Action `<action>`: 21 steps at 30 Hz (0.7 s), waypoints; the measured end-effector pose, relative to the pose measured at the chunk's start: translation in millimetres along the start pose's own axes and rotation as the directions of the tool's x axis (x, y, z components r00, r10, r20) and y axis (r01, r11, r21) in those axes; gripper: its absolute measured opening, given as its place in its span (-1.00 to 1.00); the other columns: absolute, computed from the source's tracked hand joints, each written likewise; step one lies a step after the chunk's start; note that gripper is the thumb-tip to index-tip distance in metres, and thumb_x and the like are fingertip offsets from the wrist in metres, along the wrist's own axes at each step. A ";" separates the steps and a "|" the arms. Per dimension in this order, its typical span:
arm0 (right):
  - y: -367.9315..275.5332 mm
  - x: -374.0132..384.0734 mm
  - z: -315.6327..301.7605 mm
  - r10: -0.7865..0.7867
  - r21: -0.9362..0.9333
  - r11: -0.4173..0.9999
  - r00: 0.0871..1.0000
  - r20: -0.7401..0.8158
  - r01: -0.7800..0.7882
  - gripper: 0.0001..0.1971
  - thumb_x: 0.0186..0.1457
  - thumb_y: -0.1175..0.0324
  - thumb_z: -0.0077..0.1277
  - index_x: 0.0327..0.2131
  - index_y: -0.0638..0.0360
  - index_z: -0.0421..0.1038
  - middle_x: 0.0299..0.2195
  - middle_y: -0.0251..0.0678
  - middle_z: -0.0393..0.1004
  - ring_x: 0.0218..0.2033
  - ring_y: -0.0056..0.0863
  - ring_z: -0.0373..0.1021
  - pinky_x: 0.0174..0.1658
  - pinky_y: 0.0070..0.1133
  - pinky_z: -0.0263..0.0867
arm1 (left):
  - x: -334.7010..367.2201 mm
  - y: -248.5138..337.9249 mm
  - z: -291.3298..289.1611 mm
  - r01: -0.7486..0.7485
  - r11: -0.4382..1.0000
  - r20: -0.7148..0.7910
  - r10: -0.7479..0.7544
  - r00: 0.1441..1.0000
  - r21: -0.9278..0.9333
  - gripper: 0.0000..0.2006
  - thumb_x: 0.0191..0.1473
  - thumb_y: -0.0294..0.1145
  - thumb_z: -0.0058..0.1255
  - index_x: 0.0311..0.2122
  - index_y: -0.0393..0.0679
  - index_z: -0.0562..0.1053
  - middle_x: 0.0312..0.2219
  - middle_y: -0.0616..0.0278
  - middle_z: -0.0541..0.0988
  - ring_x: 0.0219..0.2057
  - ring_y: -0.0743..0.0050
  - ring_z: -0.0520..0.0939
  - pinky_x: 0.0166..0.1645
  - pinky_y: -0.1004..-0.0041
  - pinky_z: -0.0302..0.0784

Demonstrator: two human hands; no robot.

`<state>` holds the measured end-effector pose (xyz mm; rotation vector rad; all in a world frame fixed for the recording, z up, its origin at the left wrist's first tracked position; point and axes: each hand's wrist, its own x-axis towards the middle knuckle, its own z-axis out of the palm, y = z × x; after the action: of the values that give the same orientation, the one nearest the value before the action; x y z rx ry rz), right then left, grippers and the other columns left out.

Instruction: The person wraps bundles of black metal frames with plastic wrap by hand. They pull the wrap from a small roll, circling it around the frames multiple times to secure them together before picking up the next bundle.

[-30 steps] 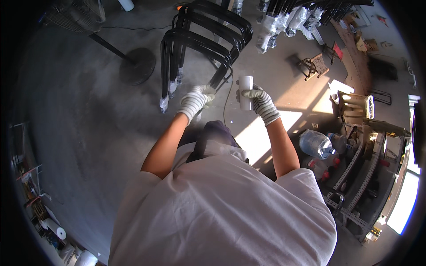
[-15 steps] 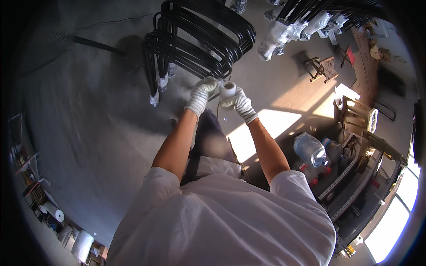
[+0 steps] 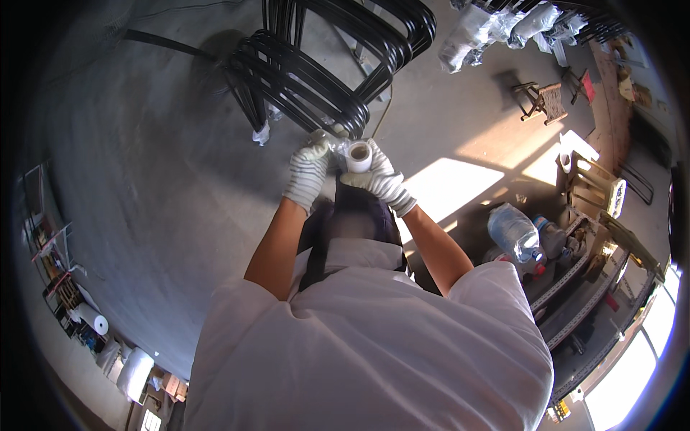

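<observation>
Bent black metal tubes (image 3: pixel 302 90) stand bundled in front of me, with clear wrap on some of their lower ends. My right hand (image 3: pixel 384 179), in a white and grey striped glove, is closed around a roll of clear stretch film (image 3: pixel 359 156), its hollow core facing up. Thin film (image 3: pixel 338 147) runs from the roll toward the tubes' near corner. My left hand (image 3: pixel 307 172), gloved alike, has its fingers closed on this film beside that corner. The glove partly hides the fingertips.
More black tubes with plastic-wrapped ends (image 3: pixel 496 32) lie at the far right. Folding stools (image 3: pixel 550 104) stand below them. To my right are a large clear water bottle (image 3: pixel 514 231) and a metal shelf rack (image 3: pixel 575 316). White rolls (image 3: pixel 135 373) sit at the lower left.
Both hands and the film roll have come slightly nearer to me and left in view. The roll's open end shows more. The tubes sit differently in view as my head has shifted.
</observation>
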<state>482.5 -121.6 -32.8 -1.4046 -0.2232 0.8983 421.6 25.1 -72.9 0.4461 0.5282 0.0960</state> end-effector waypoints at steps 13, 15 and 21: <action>36.7 -107.6 59.1 0.294 0.186 0.926 0.935 0.197 -0.330 -0.39 -0.38 0.54 0.19 -0.14 0.16 0.17 -0.46 -0.37 0.38 -0.42 -0.55 0.34 -0.26 -0.58 0.32 | -185.7 -2.8 -160.1 -0.080 0.944 -0.130 0.127 0.983 0.320 -0.93 -0.04 -0.59 -0.19 -0.46 -0.27 0.36 -0.47 0.18 0.48 -0.44 0.48 0.48 -0.25 0.60 0.43; 40.9 -116.9 84.9 0.255 0.059 0.955 0.907 0.336 -0.290 -0.45 -0.42 0.58 0.21 -0.20 0.20 0.30 -0.44 -0.39 0.42 -0.39 -0.60 0.35 -0.30 -0.65 0.29 | -192.9 -17.1 -229.6 0.009 0.989 -0.285 -0.052 0.957 -0.149 -0.81 0.03 -0.45 -0.32 -0.34 -0.34 0.33 -0.49 0.22 0.45 -0.53 0.52 0.45 -0.31 0.66 0.45; 83.1 -116.8 106.6 0.119 0.050 0.988 0.929 0.351 -0.146 -0.51 -0.43 0.55 0.25 -0.28 0.16 0.34 -0.44 -0.43 0.42 -0.41 -0.64 0.33 -0.31 -0.64 0.30 | -262.5 -2.8 -169.0 -0.196 0.604 -0.005 0.314 0.949 0.773 -0.92 0.01 -0.55 -0.21 -0.35 -0.22 0.34 -0.51 0.32 0.42 -0.47 0.63 0.42 -0.31 0.70 0.38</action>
<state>304.3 -125.5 -43.9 -1.1940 -0.3599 1.2559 109.7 35.0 -82.1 1.3802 0.6305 0.1819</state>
